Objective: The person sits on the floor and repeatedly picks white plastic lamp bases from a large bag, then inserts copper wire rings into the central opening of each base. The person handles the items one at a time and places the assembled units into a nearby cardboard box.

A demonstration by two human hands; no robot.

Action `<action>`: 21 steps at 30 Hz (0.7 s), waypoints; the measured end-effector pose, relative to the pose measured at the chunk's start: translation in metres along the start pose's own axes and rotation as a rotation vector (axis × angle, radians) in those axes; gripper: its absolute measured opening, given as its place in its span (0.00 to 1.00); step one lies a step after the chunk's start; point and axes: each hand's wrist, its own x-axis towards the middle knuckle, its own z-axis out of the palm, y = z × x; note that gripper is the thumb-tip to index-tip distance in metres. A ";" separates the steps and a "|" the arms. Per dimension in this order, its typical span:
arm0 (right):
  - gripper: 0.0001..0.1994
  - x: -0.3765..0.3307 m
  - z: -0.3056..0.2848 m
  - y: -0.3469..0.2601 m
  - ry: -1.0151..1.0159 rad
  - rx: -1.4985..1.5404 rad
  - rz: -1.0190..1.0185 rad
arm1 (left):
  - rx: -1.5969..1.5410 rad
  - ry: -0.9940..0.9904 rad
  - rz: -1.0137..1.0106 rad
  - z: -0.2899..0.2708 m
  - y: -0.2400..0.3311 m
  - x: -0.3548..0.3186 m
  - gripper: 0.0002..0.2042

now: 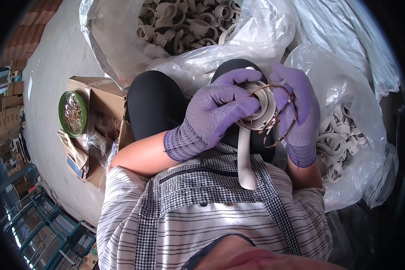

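My left hand (213,110), in a purple-and-grey work glove, is closed round a beige plastic piece with a round, ring-shaped head and a long handle (245,159) that points down toward my apron. Its thumb presses on the round head. My right hand (300,101), gloved the same way, is at the right side of that head. Its fingers curl round a loop of thin brown wire (279,85), which runs across the front of the ring. Short wire ends stick out below. The right fingertips are partly hidden behind the wire and the plastic piece.
Beyond my knees, a big clear plastic bag (274,27) holds many beige curved parts (189,22). Another bag (360,81) at the right holds similar pieces (339,144). To the left, a cardboard box (105,96) carries a round green tray (83,108) of wires and a pale glove (74,150).
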 end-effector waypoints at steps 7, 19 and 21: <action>0.17 -0.031 -0.040 0.011 0.271 0.562 0.033 | -0.120 0.073 -0.091 0.000 -0.005 -0.001 0.13; 0.12 -0.050 -0.025 0.000 0.258 0.743 0.585 | -0.047 0.073 -0.046 0.007 -0.007 -0.001 0.14; 0.09 -0.054 -0.019 0.002 0.195 0.643 0.591 | -0.092 0.082 -0.064 0.004 -0.012 -0.001 0.14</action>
